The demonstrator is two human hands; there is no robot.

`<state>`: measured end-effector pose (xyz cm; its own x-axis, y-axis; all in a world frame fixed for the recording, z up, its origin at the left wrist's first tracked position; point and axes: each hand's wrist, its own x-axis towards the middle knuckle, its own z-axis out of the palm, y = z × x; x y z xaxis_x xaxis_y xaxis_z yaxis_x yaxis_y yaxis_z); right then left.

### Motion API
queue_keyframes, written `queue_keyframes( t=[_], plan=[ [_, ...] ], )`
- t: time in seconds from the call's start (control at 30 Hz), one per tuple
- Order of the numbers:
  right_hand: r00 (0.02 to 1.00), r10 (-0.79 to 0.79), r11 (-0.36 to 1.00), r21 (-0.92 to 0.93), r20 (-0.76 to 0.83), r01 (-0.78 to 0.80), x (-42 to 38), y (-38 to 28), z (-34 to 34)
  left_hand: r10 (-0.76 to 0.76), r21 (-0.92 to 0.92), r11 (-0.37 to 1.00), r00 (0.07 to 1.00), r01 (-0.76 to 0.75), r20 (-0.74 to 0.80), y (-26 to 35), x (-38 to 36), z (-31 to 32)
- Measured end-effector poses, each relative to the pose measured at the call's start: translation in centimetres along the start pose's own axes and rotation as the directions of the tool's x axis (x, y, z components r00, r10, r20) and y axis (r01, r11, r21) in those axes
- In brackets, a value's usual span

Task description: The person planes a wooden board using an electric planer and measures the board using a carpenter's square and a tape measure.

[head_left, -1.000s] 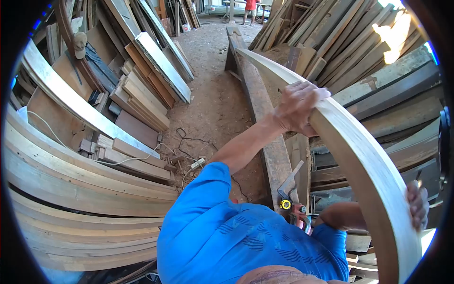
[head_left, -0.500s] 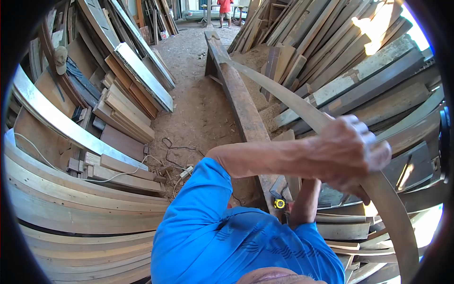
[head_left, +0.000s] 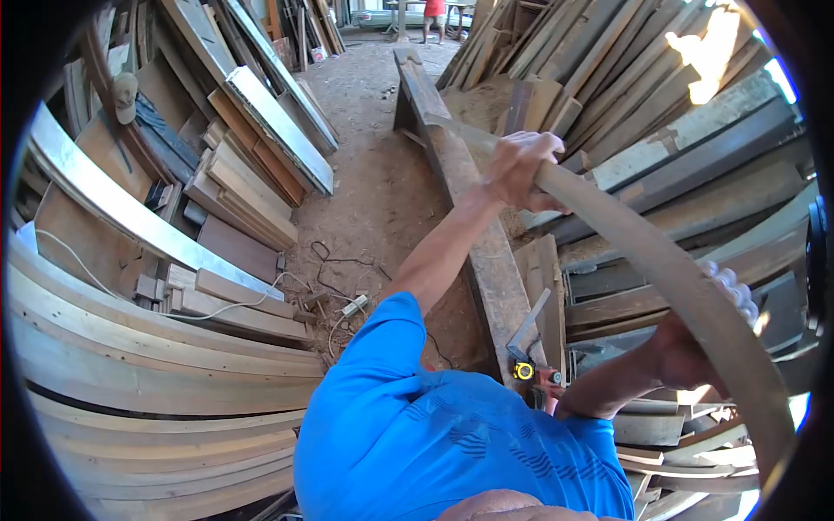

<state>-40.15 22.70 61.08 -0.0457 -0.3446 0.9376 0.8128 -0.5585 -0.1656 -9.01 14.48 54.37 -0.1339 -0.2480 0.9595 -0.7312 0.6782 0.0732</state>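
A long wooden plank (head_left: pixel 660 252) slants from the far part of a narrow wooden bench (head_left: pixel 499 269) toward me on the right, looking bowed in this wide lens. My left hand (head_left: pixel 526 169) is closed around its edges partway along. Nearer to me, my right hand (head_left: pixel 695 343) grips the same plank from beneath, its fingertips showing over the far edge and its palm partly hidden. On the near end of the bench lie a yellow-and-black tape measure (head_left: pixel 522 371), a try square (head_left: pixel 528 323) and a red tool (head_left: pixel 549 379) I cannot identify.
Stacked boards (head_left: pixel 156 373) fill the left side, and leaning timber (head_left: pixel 599 69) lines the right. A power strip (head_left: pixel 354 306) with cords lies on the dirt floor (head_left: pixel 365 174). Far ahead stands a person in a red top (head_left: pixel 433 10).
My left hand has shifted forward and left along the plank. My right hand, mostly hidden before, now shows at the plank's nearer part. The view has shifted slightly.
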Motion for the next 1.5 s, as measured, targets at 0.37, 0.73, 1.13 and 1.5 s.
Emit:
queue_keyframes(
  t=[0.37, 0.73, 1.13, 1.5],
  plan=[
    [0.923, -0.365, 0.852, -0.444, -0.125, 0.277, 7.4, -4.6, 3.6, 0.015, 0.146, 0.989, 0.999, -0.009, -0.041, 8.4, 7.8, -3.8],
    [0.991, 0.108, 0.066, -0.995, 0.084, 0.077, -15.7, 6.4, -1.5, -0.181, -0.269, 0.924, 0.931, 0.272, 0.318, 11.7, 4.3, -5.1],
    [0.901, 0.365, 0.729, -0.53, -0.234, -0.433, -5.9, 5.4, 7.1, -0.362, -0.52, 0.761, 0.919, 0.387, 0.155, 10.6, 3.5, -6.4],
    [0.504, 0.849, 0.401, -0.426, -0.159, -0.811, -21.6, 16.2, 3.5, -0.599, 0.187, 0.775, 0.796, 0.604, -0.089, 6.9, -0.7, -10.3]
  ],
)
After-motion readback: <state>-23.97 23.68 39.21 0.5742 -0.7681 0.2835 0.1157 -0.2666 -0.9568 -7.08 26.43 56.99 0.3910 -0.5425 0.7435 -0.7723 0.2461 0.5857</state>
